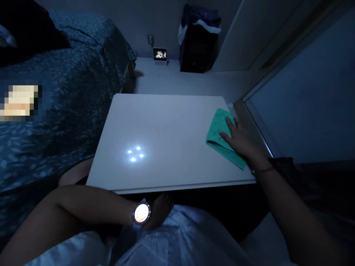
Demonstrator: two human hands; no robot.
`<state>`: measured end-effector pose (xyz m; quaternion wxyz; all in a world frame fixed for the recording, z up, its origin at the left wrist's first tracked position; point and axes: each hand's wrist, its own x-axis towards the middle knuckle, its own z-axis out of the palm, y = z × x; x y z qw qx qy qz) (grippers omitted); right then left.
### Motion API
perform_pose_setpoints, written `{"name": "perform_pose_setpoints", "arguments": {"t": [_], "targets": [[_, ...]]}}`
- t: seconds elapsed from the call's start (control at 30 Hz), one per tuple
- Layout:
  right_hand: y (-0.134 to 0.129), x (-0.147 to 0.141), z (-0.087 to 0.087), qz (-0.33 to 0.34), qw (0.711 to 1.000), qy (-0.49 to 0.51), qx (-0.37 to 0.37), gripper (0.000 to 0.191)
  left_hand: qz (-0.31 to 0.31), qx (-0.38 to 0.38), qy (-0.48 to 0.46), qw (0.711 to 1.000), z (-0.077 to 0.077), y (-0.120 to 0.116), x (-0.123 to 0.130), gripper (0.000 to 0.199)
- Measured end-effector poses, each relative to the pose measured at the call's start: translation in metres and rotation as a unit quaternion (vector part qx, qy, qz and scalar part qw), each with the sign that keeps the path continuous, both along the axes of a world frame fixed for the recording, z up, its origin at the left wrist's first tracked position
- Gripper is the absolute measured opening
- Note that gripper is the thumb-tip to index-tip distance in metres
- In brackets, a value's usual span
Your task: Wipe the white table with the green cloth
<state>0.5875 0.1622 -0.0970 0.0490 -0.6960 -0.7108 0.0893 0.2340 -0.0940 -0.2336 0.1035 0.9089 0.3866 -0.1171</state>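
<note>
Flatly, the right hand (240, 140) presses open fingers onto a folded green cloth (222, 138), pinning it to the white table (166, 133). The left hand (159, 211) rests below the table edge; its grip cannot be told.

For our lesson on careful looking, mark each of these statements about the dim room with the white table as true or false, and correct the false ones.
1. The right hand lies flat on a folded green cloth near the right edge of the glossy white tabletop. True.
2. The left hand also presses on the cloth. False: it rests below the table's near edge, on white fabric.
3. A round watch with a glowing face sits on the left wrist. True.
4. The cloth lies at the table's centre. False: the centre shows only a reflection of lights.
5. A small lit screen stands on the floor by the far wall. True.
</note>
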Motion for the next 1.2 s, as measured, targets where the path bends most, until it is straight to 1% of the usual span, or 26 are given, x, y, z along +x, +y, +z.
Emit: {"name": "perform_pose_setpoints", "arguments": {"t": [0.13,0.23,0.3,0.37,0.4,0.47,0.53,0.6,0.67,0.73,0.8,0.87,0.93,0.97,1.03,1.1,1.2], "targets": [[-0.076,0.003,-0.004,0.002,1.0,-0.022,0.02,0.092,-0.017,0.005,0.028,0.999,0.002,0.0,-0.002,0.053],[-0.127,-0.005,-0.009,-0.003,0.994,-0.081,0.073,0.088,-0.038,0.02,0.041,0.998,0.006,-0.001,-0.003,0.053],[-0.147,-0.013,-0.012,0.01,0.988,-0.112,0.105,0.086,-0.049,0.035,0.042,0.997,0.009,-0.002,-0.003,0.054],[-0.151,-0.02,-0.012,0.04,0.988,-0.11,0.103,0.085,-0.056,0.042,0.044,0.997,0.012,-0.003,-0.002,0.052],[-0.145,-0.024,-0.011,0.055,0.989,-0.102,0.087,0.087,-0.059,0.042,0.046,0.996,0.013,-0.003,-0.002,0.05],[-0.12,-0.032,-0.006,0.074,0.993,-0.09,0.036,0.091,-0.066,0.042,0.046,0.996,0.017,-0.003,-0.003,0.047],[-0.081,-0.042,0.001,0.076,0.993,-0.084,-0.018,0.096,-0.059,0.038,0.04,0.997,0.019,-0.002,-0.002,0.046],[-0.035,-0.056,0.01,0.071,0.994,-0.073,-0.04,0.099,-0.044,0.029,0.029,0.998,0.021,0.0,-0.002,0.046],[0.011,-0.072,0.017,0.055,0.995,-0.069,-0.048,0.099,-0.036,0.02,0.019,0.999,0.022,0.001,-0.001,0.046],[0.052,-0.087,0.023,0.048,0.995,-0.068,-0.048,0.096,-0.042,0.017,0.023,0.999,0.023,0.003,0.0,0.045],[0.086,-0.101,0.026,0.045,0.996,-0.062,-0.046,0.094,-0.05,0.011,0.037,0.998,0.023,0.005,0.002,0.046],[0.112,-0.109,0.027,0.037,0.997,-0.053,-0.047,0.093,-0.046,-0.01,0.049,0.998,0.023,0.006,0.003,0.048],[0.128,-0.114,0.026,0.029,0.997,-0.046,-0.046,0.094,-0.038,-0.041,0.057,0.997,0.025,0.008,0.004,0.049],[0.133,-0.116,0.026,0.026,0.998,-0.043,-0.044,0.094,-0.035,-0.053,0.061,0.996,0.026,0.009,0.004,0.049],[0.133,-0.117,0.025,0.02,0.998,-0.043,-0.032,0.093,-0.035,-0.07,0.069,0.995,0.028,0.011,0.005,0.049],[0.124,-0.118,0.025,0.024,0.999,-0.044,-0.021,0.09,-0.033,-0.077,0.072,0.994,0.03,0.012,0.005,0.049],[0.096,-0.12,0.027,0.047,0.997,-0.05,-0.02,0.087,-0.026,-0.086,0.072,0.993,0.032,0.014,0.006,0.052]]}}
